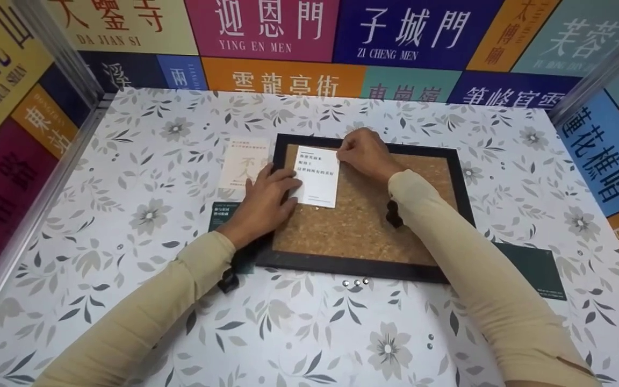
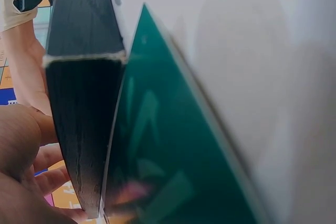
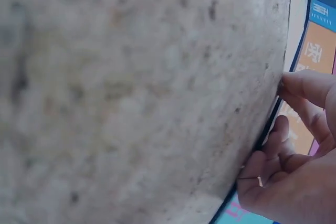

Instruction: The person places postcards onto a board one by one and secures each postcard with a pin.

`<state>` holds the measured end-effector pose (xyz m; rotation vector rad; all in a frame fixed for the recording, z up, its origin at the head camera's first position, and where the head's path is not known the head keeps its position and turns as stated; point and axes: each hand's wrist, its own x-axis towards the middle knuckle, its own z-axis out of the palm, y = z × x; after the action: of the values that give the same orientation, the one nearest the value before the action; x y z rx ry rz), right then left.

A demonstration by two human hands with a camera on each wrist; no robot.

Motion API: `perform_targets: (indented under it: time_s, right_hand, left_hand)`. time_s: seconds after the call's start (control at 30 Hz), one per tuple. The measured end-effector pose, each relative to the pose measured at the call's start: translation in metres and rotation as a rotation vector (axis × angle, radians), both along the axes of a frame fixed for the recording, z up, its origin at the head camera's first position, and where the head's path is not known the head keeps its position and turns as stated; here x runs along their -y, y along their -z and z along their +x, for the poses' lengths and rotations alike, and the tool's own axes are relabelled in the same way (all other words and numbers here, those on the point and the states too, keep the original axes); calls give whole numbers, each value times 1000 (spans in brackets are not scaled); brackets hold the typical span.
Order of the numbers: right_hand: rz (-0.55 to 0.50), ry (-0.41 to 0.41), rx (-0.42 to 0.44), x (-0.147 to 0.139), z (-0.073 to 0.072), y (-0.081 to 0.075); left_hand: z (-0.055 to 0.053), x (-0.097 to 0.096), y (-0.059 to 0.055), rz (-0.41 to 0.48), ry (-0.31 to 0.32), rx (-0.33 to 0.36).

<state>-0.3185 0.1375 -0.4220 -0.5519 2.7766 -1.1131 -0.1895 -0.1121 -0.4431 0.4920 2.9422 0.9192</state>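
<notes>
A white card [image 1: 316, 180] with dark print lies on the cork board [image 1: 363, 231], towards its left side. My left hand [image 1: 267, 201] rests across the board's black frame [image 1: 352, 264], fingertips at the card's left edge. In the left wrist view, fingers reach over the frame's side [image 2: 81, 129]. At the card's upper right corner, my right hand [image 1: 366, 153] pinches a small thumbtack between thumb and forefinger, mostly hidden by the fingertips. The right wrist view shows those fingertips [image 3: 294, 85] right at the cork surface, the other fingers curled.
A cream card [image 1: 242, 161] and a dark green card [image 1: 223, 210] lie left of the board, another green card [image 1: 535, 271] to its right. Several silver thumbtacks [image 1: 357, 282] sit on the flowered tabletop [image 1: 143, 301] in front. Printed panels [image 1: 266, 29] wall the back and sides.
</notes>
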Motion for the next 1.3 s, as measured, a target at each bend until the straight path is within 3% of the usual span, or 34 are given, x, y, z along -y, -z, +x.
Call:
perform_targets:
  time_s: [0.53,0.93,1.03,1.17,1.3]
  right_hand:
    - [-77,-2,18,-2,-1,5]
    - [-34,-3,32,-3,-1,4]
    - [-7,-5,1,-3,-2,3]
    - [90,-3,-104,-4,-2,1]
    - [180,-5,-137,-3,0,-1]
  left_hand:
    - [1,1,-3,-8,1,-1]
    - [0,-2,-4,-7,-18,17]
    - [1,-2,-5,-12,-19,20]
    - [3,-2,-7,-9,-25,20]
    - [6,1,-9,-3,-21,-30]
